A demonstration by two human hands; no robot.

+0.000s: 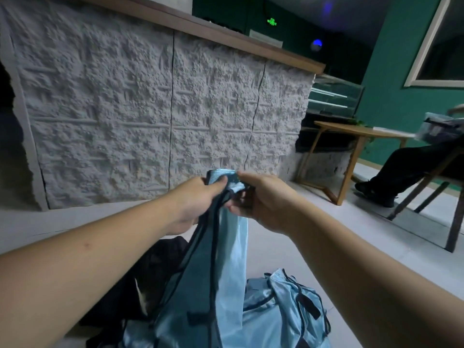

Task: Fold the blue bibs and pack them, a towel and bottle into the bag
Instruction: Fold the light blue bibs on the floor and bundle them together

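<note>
up in front of the grey bumpy wall (150, 109), two bare hands are holding one blue bib (221, 247) by its top. the left hand (195, 204) is pinching the shiny blue cloth with its thumb on top. the right hand (266, 202) is right beside it, with its fingers curling around the same bit of cloth. the hands are close together, nearly touching. the bib is hanging down from them, and its dark edge strips are dangling too. under it, more blue bibs (283, 305) are lying in a heap on the pale floor (301, 247). something black (150, 272) is lying just beside the heap, to the left. off to the right, a wooden table (356, 136) is standing, and somebody's leg (396, 169) is sticking out next to it.
</note>
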